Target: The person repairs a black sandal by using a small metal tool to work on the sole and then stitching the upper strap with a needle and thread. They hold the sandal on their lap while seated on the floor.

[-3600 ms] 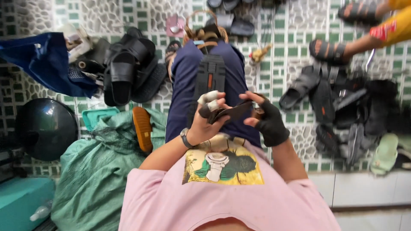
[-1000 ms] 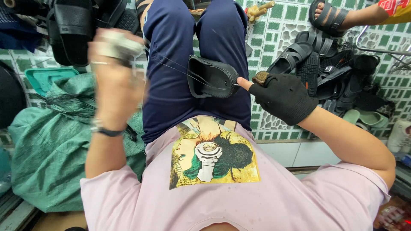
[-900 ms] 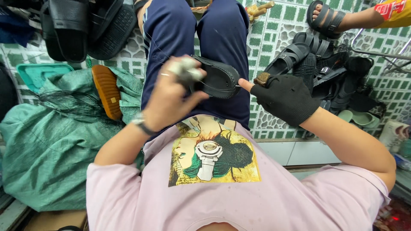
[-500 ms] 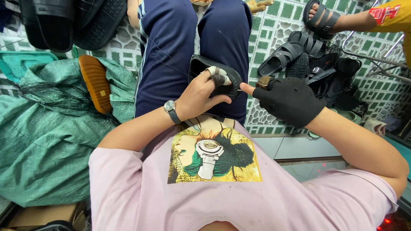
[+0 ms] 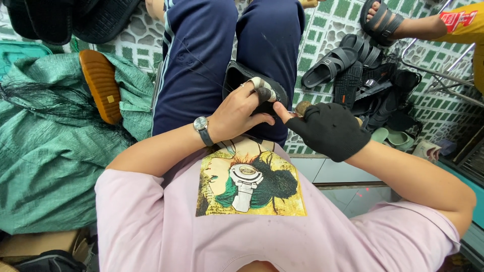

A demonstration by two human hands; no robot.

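Observation:
A black sandal point(image 5: 242, 78) rests on my lap, across navy trousers. My left hand point(image 5: 237, 108), with a wristwatch and taped fingertips, grips the sandal's near edge. My right hand point(image 5: 327, 128) wears a black fingerless glove and holds a wooden-handled tool point(image 5: 302, 107) whose tip meets the sandal right beside my left fingers. A thin thread point(image 5: 201, 70) runs over my left thigh toward the sandal.
A green woven sack point(image 5: 45, 151) lies to my left with a brown shoe sole point(image 5: 101, 85) on it. Black sandals point(image 5: 353, 65) are heaped on the tiled floor at right. Another person's sandalled foot point(image 5: 388, 22) shows at top right.
My left hand swung out to the left, pulling thread, then came back onto the sandal. My right hand stayed at the sandal's edge with the tool.

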